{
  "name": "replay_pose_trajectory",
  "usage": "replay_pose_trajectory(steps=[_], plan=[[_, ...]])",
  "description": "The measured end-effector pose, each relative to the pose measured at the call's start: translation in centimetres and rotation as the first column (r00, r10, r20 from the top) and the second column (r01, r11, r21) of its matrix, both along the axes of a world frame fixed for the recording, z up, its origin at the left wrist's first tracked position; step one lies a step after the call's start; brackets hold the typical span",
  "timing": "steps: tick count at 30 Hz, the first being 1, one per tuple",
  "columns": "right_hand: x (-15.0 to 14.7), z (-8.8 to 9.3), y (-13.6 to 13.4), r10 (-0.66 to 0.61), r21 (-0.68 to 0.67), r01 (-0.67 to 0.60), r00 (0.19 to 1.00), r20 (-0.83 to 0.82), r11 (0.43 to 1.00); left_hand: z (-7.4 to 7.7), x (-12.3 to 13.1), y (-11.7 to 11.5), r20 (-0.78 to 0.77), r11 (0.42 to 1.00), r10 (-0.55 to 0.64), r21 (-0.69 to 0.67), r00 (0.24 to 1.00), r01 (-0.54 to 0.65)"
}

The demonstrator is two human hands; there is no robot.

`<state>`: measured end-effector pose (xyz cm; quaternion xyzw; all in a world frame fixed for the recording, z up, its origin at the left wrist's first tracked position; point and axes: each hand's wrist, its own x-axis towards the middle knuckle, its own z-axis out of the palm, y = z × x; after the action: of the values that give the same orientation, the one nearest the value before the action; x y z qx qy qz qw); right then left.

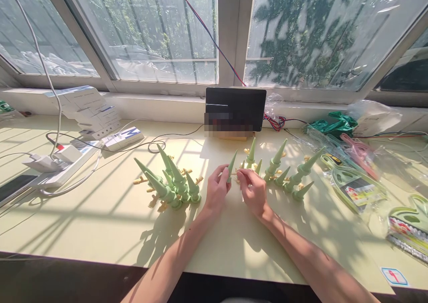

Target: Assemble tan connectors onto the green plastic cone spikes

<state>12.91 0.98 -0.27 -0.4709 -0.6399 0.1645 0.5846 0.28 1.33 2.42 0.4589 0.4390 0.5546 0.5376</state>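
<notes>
My left hand (217,188) is closed around a pale green cone-shaped piece (232,163), its tip pointing up. Just to its right, my right hand (253,191) is pinched close to that cone. Whatever sits between the right fingertips is too small to make out, though a bit of tan shows there. A cluster of green spiky pieces (179,184) with small tan parts stands left of my left hand. Beyond and right of my right hand stand more green spiky pieces (274,160), some also bearing tan parts, including a branched one (297,178).
A black screen (236,109) stands at the back by the window. Left are stacked white boxes (90,111), a power strip (67,164), cables and a phone (15,189). Bagged green items (357,187), pink scissors-like handles (359,153) and a green bag (334,123) lie right.
</notes>
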Motion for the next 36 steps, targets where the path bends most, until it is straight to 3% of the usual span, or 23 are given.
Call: replay_pose_trajectory(steps=[6,22,31,36], plan=[[0.0,0.1,0.0,-0.033,0.044,0.032,0.999,0.02,0.999,-0.3,-0.1,0.1,-0.033,1.0,0.001,0.015,0.999,-0.001],[0.2,0.1,0.1,0.063,-0.09,-0.067,0.997,-0.044,0.994,-0.2,-0.2,0.1,-0.054,0.996,0.075,0.058,0.996,-0.072],[0.5,0.1,0.2,0.123,-0.103,-0.125,0.992,-0.029,0.987,-1.1,-0.6,0.4,-0.158,0.988,0.129,0.1,0.979,-0.114],[0.5,-0.1,0.3,0.131,-0.104,-0.134,0.991,-0.032,0.986,-0.6,-0.6,0.3,-0.193,0.982,0.169,0.118,0.967,-0.148]])
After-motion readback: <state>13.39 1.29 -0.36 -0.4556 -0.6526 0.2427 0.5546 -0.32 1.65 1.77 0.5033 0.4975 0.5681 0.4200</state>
